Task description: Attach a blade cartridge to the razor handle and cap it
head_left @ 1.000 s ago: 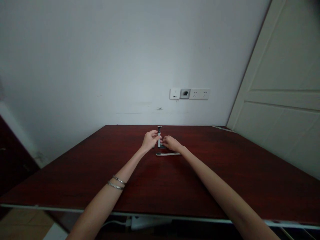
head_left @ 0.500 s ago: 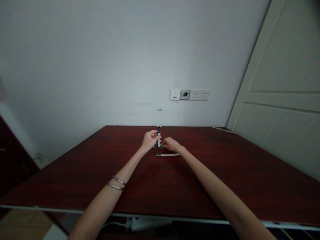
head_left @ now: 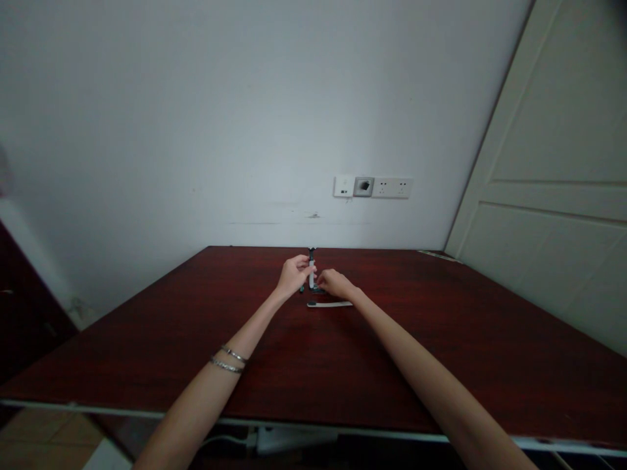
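Far out over a dark red wooden table, my left hand is closed round a thin white upright piece with a dark tip. My right hand pinches a small dark object at the base of that piece; what it is stays too small to make out. A white strap-like strip lies flat on the table just in front of my right hand. Two metal bangles sit on my left forearm.
A white wall stands behind the table with a row of sockets. A pale door closes off the right side. A white power strip shows under the table's near edge. Dark furniture stands at the left.
Both hands stay in the same place on the small piece. The view has tilted up a little, nothing else has visibly moved.
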{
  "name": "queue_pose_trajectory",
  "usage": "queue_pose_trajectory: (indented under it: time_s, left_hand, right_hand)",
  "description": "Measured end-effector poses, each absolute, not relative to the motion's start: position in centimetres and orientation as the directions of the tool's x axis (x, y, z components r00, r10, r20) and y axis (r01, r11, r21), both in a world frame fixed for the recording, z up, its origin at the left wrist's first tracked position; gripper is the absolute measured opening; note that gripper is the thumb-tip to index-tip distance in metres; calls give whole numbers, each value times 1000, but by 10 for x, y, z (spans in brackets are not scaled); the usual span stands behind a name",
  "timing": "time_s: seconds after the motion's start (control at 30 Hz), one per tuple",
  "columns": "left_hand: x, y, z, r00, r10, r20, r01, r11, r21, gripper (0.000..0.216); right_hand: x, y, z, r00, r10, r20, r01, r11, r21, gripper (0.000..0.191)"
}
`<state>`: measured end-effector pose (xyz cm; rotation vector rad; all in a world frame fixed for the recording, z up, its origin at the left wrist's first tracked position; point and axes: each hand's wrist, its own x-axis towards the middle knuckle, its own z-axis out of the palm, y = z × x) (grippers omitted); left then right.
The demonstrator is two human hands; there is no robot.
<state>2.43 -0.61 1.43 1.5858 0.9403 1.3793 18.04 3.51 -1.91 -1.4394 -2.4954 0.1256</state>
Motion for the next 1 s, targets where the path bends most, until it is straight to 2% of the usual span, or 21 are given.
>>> queue_pose_trajectory:
  time_s: [0.27,0.63,0.83,1.0]
  left_hand:
    - [23,-6,15,118,917,382,27,-387,922,18]
    - [21,-5,13,130,920,371,30,-378,925,19]
    - [20,-5,14,128,919,372,35,-379,925,18]
    - [21,-6,13,134,918,373,13,-378,926,20]
  right_hand:
    - [182,41,-24,-466,857,221,814,513,-272,14]
    - [191,42,-18,-488,812,320,693,583,-424,14]
    - [208,31,2,-397,804,444,508,595,-623,17]
    - [219,15,16,-330,833,444,371,548,-750,24]
